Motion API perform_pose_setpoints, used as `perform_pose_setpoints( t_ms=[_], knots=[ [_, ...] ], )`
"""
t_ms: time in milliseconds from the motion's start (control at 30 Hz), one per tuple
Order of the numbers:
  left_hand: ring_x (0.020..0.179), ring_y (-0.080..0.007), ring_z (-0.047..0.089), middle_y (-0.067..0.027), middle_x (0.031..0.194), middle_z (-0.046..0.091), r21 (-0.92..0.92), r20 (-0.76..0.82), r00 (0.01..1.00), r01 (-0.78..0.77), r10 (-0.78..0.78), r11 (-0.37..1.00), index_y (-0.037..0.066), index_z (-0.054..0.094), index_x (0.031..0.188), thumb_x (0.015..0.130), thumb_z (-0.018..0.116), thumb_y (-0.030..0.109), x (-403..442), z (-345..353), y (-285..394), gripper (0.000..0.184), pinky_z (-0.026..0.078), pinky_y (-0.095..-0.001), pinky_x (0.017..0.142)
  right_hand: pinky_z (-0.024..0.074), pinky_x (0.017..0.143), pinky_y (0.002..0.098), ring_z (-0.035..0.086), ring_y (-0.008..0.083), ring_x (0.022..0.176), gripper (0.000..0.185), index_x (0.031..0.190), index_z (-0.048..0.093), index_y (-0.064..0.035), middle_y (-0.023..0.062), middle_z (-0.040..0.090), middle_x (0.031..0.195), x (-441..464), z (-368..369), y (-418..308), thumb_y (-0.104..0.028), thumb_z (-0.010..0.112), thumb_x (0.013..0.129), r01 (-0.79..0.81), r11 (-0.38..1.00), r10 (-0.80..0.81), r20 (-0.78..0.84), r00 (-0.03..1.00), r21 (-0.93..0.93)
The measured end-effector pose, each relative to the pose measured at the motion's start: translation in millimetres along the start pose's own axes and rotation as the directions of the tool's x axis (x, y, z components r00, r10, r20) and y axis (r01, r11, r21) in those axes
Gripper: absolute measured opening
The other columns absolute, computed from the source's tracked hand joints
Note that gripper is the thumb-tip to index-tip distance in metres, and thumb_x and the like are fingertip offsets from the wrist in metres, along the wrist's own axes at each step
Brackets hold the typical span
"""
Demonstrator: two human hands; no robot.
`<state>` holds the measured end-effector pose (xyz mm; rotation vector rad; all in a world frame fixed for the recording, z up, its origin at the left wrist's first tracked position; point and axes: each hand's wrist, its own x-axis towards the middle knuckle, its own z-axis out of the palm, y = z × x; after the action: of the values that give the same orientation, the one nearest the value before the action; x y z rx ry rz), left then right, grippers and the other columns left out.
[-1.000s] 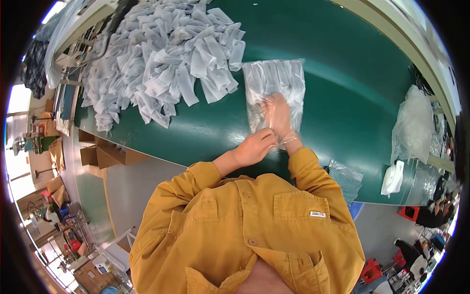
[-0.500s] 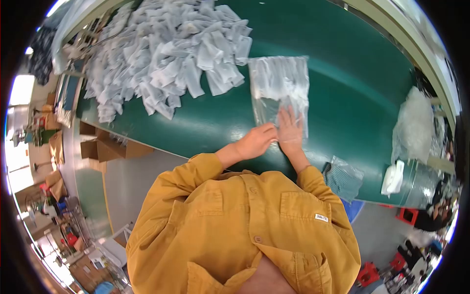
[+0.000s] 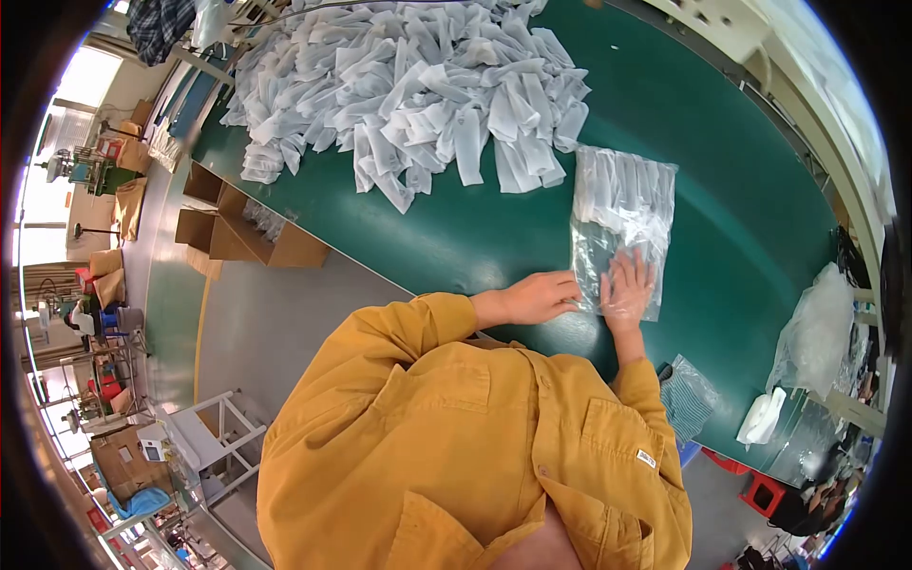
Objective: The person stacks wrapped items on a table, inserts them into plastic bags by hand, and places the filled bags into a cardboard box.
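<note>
A clear plastic bag (image 3: 591, 249) lies flat on the green table in front of me, its far half filled with a row of whitish, frosted packets (image 3: 622, 190). My left hand (image 3: 543, 296) is at the bag's near left corner, fingers closed and seemingly pinching its edge. My right hand (image 3: 627, 288) lies with fingers stretched out and spread at the near end of the bag. Clear film shows over part of it, so it looks to be inside the opening. Beyond my left hand spreads a large heap of similar frosted packets (image 3: 408, 95).
Cardboard boxes (image 3: 242, 228) stand beyond the left edge of the green table (image 3: 750, 237). To the right are a bagged grey-green striped item (image 3: 688, 397), a white object (image 3: 761, 416) and a bundle of clear plastic (image 3: 815, 328). A metal frame (image 3: 807, 142) curves along the far right.
The view has turned, so the table scene sits further right and lower. Both hands stay at the bag's near end. My right hand's fingers look more spread.
</note>
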<state>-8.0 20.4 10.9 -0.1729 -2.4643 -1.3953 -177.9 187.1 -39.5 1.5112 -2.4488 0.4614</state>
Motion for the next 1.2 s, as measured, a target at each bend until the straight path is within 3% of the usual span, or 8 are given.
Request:
perform_pose_setpoints(
  t_ms=[100, 167, 233, 400, 633, 733, 1033, 1200],
  knots=[
    [0.087, -0.0303, 0.059, -0.0116, 0.090, 0.058, 0.012, -0.131, 0.976, 0.179, -0.176, 0.984, 0.004, 0.061, 0.091, 0.084, 0.069, 0.008, -35.3, -46.8, -24.6, 0.011, 0.050, -0.0374, 0.077, 0.0373, 0.104, 0.0528, 0.054, 0.0354, 0.123, 0.024, 0.104, 0.066, -0.0049, 0.0149, 0.064, 0.120, -14.5, -33.0, -37.6, -0.016, 0.064, 0.083, -0.156, 0.981, 0.149, -0.065, 0.987, -0.116],
    [0.086, -0.0305, 0.060, -0.0126, 0.089, 0.060, 0.216, -0.363, 0.925, 0.203, -0.114, 0.955, 0.004, 0.064, 0.090, 0.082, 0.071, 0.008, -65.9, -85.3, -52.2, 0.011, 0.051, -0.0355, 0.076, 0.0504, 0.080, 0.0473, 0.066, 0.0358, 0.088, 0.012, 0.090, 0.067, -0.0045, 0.0165, 0.069, 0.093, -29.8, -55.4, -56.1, -0.011, 0.063, 0.082, -0.515, 0.848, 0.525, 0.327, 0.786, -0.122],
    [0.087, -0.0341, 0.057, -0.0126, 0.090, 0.058, 0.301, -0.581, 0.799, 0.383, -0.151, 0.873, 0.005, 0.062, 0.092, 0.079, 0.071, 0.007, -101.5, -127.2, -70.9, 0.016, 0.049, -0.0404, 0.076, 0.0498, 0.067, 0.0444, 0.064, 0.0344, 0.071, 0.007, 0.084, 0.067, -0.0046, 0.0149, 0.068, 0.081, -4.8, -90.7, -99.8, -0.010, 0.062, 0.082, -0.600, 0.797, 0.575, 0.224, 0.787, 0.063],
    [0.073, -0.0204, 0.061, -0.0129, 0.096, 0.059, -0.222, -0.732, 0.351, 0.688, -0.584, 0.691, -0.001, 0.051, 0.109, 0.088, 0.067, 0.006, -179.2, -193.3, -145.0, 0.027, 0.053, -0.0342, 0.070, 0.0518, 0.066, 0.0322, 0.068, 0.0251, 0.073, 0.009, 0.093, 0.069, -0.0041, 0.0126, 0.068, 0.083, 78.7, -42.8, -202.7, -0.007, 0.063, 0.088, -0.432, 0.639, 0.452, 0.144, 0.881, 0.636],
    [0.080, -0.0213, 0.068, -0.0182, 0.103, 0.058, -0.558, -0.549, 0.379, 0.497, -0.745, 0.664, -0.006, 0.041, 0.118, 0.095, 0.060, 0.006, -183.0, -233.1, -156.1, 0.032, 0.059, -0.0316, 0.068, 0.0517, 0.071, 0.0419, 0.060, 0.0337, 0.088, 0.043, 0.100, 0.064, -0.0025, 0.0149, 0.057, 0.093, 203.1, 100.0, -342.3, -0.030, 0.080, 0.071, 0.120, 0.942, -0.184, 0.186, 0.965, 0.313],
    [0.079, -0.0202, 0.068, -0.0185, 0.104, 0.059, -0.531, -0.535, 0.417, 0.510, -0.735, 0.677, -0.006, 0.042, 0.120, 0.094, 0.061, 0.006, -190.2, -243.2, -153.9, 0.034, 0.059, -0.0310, 0.066, 0.0516, 0.069, 0.0419, 0.060, 0.0333, 0.085, 0.033, 0.092, 0.062, -0.0019, 0.0150, 0.054, 0.091, 211.4, 138.5, -363.8, -0.021, 0.077, 0.070, 0.105, 0.984, -0.129, 0.176, 0.976, 0.142],
    [0.065, -0.0145, 0.065, -0.0126, 0.092, 0.060, -0.616, -0.304, 0.522, 0.530, -0.797, 0.582, -0.002, 0.050, 0.094, 0.087, 0.068, 0.002, -211.3, -254.9, -169.5, 0.019, 0.053, -0.0284, 0.054, 0.0508, 0.068, 0.0406, 0.060, 0.0312, 0.085, 0.029, 0.094, 0.062, -0.0049, 0.0128, 0.056, 0.091, 172.7, 99.4, -345.3, -0.023, 0.076, 0.076, -0.018, 0.897, -0.201, 0.442, 0.874, 0.443],
    [0.065, -0.0149, 0.064, -0.0079, 0.080, 0.062, -0.419, -0.482, 0.555, 0.534, -0.678, 0.735, 0.000, 0.051, 0.089, 0.087, 0.056, -0.008, -217.1, -241.8, -145.2, 0.010, 0.053, -0.0274, 0.059, 0.0494, 0.075, 0.0400, 0.058, 0.0316, 0.094, 0.034, 0.106, 0.064, -0.0094, 0.0111, 0.056, 0.099, 235.5, 108.4, -363.3, -0.027, 0.075, 0.080, 0.099, 0.908, -0.143, 0.081, 0.986, 0.406]
  ],
)
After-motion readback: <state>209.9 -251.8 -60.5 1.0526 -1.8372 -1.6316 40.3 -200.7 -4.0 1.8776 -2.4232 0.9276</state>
